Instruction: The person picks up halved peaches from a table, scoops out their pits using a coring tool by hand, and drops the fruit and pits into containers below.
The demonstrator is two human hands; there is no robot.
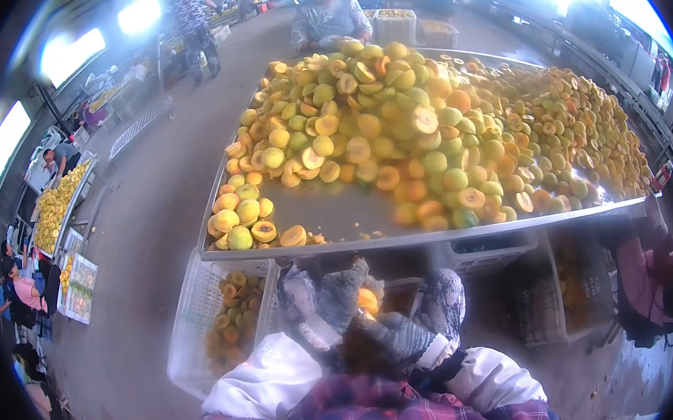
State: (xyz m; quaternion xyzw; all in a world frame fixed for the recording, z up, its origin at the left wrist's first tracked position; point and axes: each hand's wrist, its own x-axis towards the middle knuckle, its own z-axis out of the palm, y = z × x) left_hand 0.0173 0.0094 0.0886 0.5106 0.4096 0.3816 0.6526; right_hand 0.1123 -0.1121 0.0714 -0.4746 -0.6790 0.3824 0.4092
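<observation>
In the head view, my left hand [342, 291], in a grey glove, is low in front of the table between my knees. Its fingers are closed on a yellow peach [368, 301], whose orange flesh faces up. Just below and to the right is my right hand [398, 335], also gloved. It is curled close to the fruit, and blur hides whatever it grips. Above both hands, a metal table [321, 211] carries a large heap of peaches [369, 122], many halved with brown centres showing. Several peaches [239, 217] lie apart at its near left corner.
A white crate [185, 330] of peach pieces stands left of my legs. More crates [549, 289] are under the table at right. A person [331, 19] sits across the table; another person [195, 32] stands at far left. A pink bag [661, 281] hangs at right.
</observation>
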